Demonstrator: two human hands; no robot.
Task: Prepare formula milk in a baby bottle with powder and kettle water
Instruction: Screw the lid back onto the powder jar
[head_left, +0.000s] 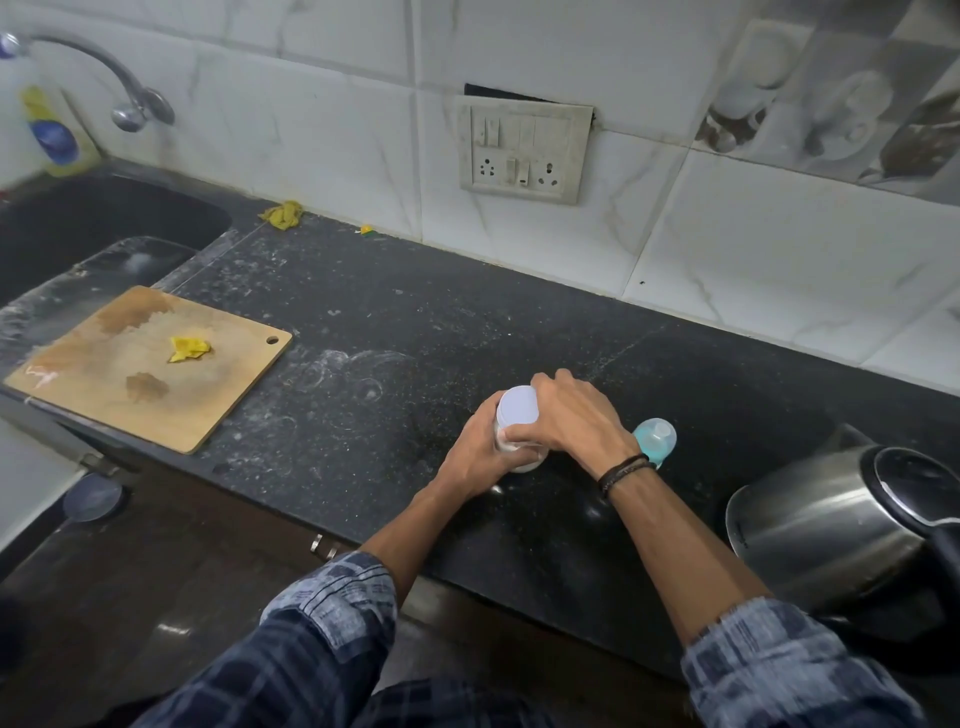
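On a dusty black stone desk (415, 322) below white marbled wall tiles (311, 104), the left hand (475, 452) gripped the body of a clear white-lidded jar (517, 408), the right hand (566, 413) its lid.

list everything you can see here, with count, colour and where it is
powder jar: 1, white lid, counter centre
baby bottle: 1, teal, right of jar
kettle: 1, steel, black lid, counter right
cutting board: 1, wood, counter left
scrap: 1, yellow, on board
cloth: 1, yellow, by back wall
sink: 1, black, far left
tap: 1, chrome, above sink
soap bottle: 1, white, beside tap
switchboard: 1, off-white, wall
counter: 1, black, under everything
left hand: 1, holds jar's body
right hand: 1, curled round jar's top
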